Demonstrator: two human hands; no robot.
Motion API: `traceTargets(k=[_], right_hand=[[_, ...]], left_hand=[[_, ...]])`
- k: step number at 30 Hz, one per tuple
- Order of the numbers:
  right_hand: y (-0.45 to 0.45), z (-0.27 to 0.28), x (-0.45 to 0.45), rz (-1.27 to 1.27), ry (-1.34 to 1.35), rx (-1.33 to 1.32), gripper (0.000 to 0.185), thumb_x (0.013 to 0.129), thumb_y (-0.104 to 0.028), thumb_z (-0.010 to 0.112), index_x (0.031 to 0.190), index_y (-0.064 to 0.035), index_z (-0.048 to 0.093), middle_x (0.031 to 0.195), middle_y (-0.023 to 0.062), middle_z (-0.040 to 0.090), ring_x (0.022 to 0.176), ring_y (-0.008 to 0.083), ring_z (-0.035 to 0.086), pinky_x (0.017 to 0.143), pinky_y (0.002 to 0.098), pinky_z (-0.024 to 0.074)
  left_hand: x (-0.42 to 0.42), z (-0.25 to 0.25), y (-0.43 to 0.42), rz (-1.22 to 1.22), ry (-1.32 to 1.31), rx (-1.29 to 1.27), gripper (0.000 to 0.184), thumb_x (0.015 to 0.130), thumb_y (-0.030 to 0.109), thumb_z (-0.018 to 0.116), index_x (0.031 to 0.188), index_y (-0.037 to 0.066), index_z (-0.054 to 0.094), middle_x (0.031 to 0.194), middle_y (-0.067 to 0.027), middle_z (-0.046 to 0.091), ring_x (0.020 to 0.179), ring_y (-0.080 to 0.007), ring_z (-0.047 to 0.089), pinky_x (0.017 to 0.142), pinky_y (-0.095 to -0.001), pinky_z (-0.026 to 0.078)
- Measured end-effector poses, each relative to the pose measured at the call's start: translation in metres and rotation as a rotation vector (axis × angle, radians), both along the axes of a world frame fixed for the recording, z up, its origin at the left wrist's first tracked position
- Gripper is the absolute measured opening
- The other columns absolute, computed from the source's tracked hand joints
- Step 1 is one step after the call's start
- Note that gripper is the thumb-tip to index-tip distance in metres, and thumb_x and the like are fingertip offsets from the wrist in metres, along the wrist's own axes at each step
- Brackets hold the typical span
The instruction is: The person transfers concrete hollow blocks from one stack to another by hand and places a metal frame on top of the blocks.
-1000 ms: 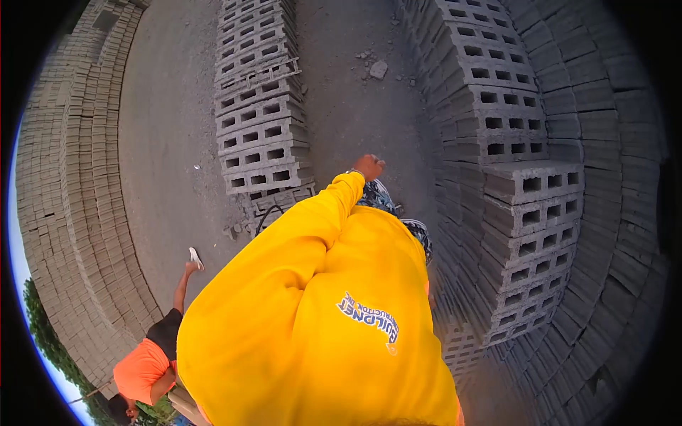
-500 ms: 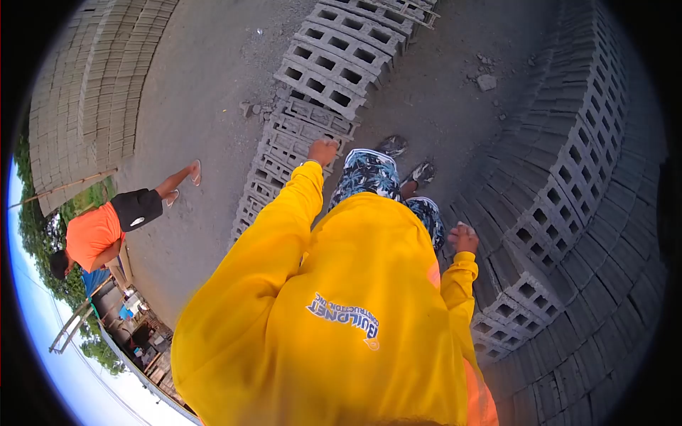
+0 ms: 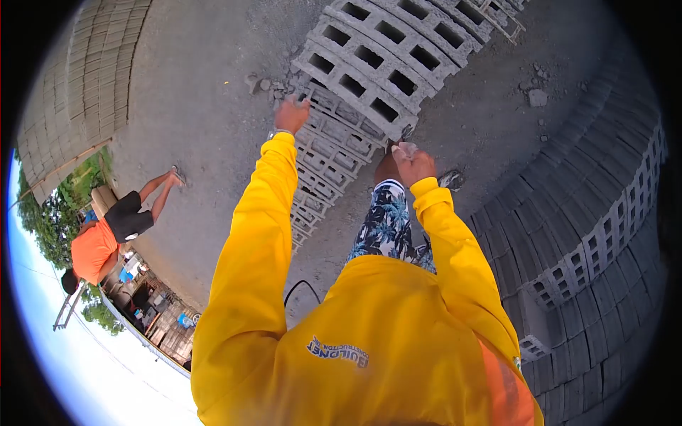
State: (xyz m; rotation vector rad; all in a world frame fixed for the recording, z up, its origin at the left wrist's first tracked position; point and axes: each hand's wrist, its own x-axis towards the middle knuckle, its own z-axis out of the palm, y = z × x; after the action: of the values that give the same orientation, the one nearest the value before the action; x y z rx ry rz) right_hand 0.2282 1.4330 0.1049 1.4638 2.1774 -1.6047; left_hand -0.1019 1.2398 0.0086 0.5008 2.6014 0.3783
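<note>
My left hand (image 3: pixel 292 113), with a band at its wrist, reaches forward with curled fingers. It is by the left end of the nearest large hollow concrete block (image 3: pixel 352 84); a small dark patch shows at the fingertips, too small to name. My right hand (image 3: pixel 415 165) is closed in front of my knee, near that block's right end. Something pale shows at its fingers, but I cannot tell what. Neither hand plainly touches the block. Thinner hollow blocks (image 3: pixel 328 153) lie in a row below, between my forearms.
A long stack of hollow blocks (image 3: pixel 568 273) curves along the right. More stacked blocks (image 3: pixel 99 64) stand at the far left. A person in an orange shirt (image 3: pixel 94 252) bends over at the left. Rubble (image 3: pixel 538 97) lies on the ground ahead to the right.
Both my hands have moved forward, the right one also inward from my side. The large blocks now appear closer. The person in orange has bent lower and now stands at a block-like object.
</note>
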Motion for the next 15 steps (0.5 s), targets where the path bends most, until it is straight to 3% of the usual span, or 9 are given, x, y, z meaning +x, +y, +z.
traceTargets(k=[2, 8, 11, 14, 15], right_hand=[[-0.017, -0.047, -0.047, 0.087, -0.126, 0.104, 0.047, 0.089, -0.044, 0.061, 0.105, -0.0004, 0.07, 0.096, 0.0223, 0.07, 0.099, 0.0437, 0.065, 0.088, 0.0459, 0.0511], [0.007, -0.064, -0.152, 0.369, -0.466, -0.072, 0.069, 0.093, -0.06, 0.046, 0.109, 0.0032, 0.067, 0.103, 0.022, 0.069, 0.108, 0.0364, 0.061, 0.095, 0.044, 0.0431], [-0.009, -0.094, -0.17, 0.22, -0.562, -0.064, 0.078, 0.091, -0.07, 0.039, 0.098, 0.0016, 0.07, 0.099, 0.0229, 0.07, 0.101, 0.0359, 0.064, 0.094, 0.0456, 0.0416], [-0.01, -0.102, -0.181, 0.039, -0.622, -0.07, 0.089, 0.088, -0.078, 0.034, 0.094, 0.0029, 0.071, 0.094, 0.0237, 0.07, 0.097, 0.0363, 0.065, 0.093, 0.0459, 0.0394], [-0.009, -0.1, -0.183, 0.03, -0.621, -0.099, 0.09, 0.088, -0.078, 0.034, 0.095, 0.0035, 0.07, 0.095, 0.0244, 0.07, 0.096, 0.0364, 0.065, 0.093, 0.0458, 0.0395]], left_hand=[[-0.034, 0.038, 0.064, -0.133, 0.023, -0.154, 0.071, 0.084, 0.048, 0.066, 0.132, -0.003, 0.054, 0.125, -0.0268, 0.061, 0.119, -0.0372, 0.058, 0.1, -0.0398, 0.045], [-0.125, -0.046, 0.114, -0.257, -0.081, -0.226, 0.075, 0.073, 0.049, 0.075, 0.122, -0.007, 0.061, 0.118, -0.0282, 0.064, 0.113, -0.0409, 0.061, 0.097, -0.0414, 0.047], [-0.13, -0.04, 0.146, -0.374, -0.189, -0.366, 0.07, 0.071, 0.045, 0.076, 0.113, -0.009, 0.064, 0.116, -0.0288, 0.065, 0.11, -0.0408, 0.062, 0.094, -0.0392, 0.048], [-0.142, -0.084, 0.122, -0.262, -0.31, -0.028, 0.066, 0.069, 0.039, 0.079, 0.112, -0.009, 0.065, 0.114, -0.0289, 0.065, 0.107, -0.039, 0.064, 0.091, -0.0391, 0.049], [-0.141, -0.086, 0.122, -0.253, -0.223, -0.106, 0.057, 0.068, 0.031, 0.079, 0.106, -0.01, 0.067, 0.108, -0.0261, 0.068, 0.101, -0.0345, 0.066, 0.088, -0.0379, 0.05]])
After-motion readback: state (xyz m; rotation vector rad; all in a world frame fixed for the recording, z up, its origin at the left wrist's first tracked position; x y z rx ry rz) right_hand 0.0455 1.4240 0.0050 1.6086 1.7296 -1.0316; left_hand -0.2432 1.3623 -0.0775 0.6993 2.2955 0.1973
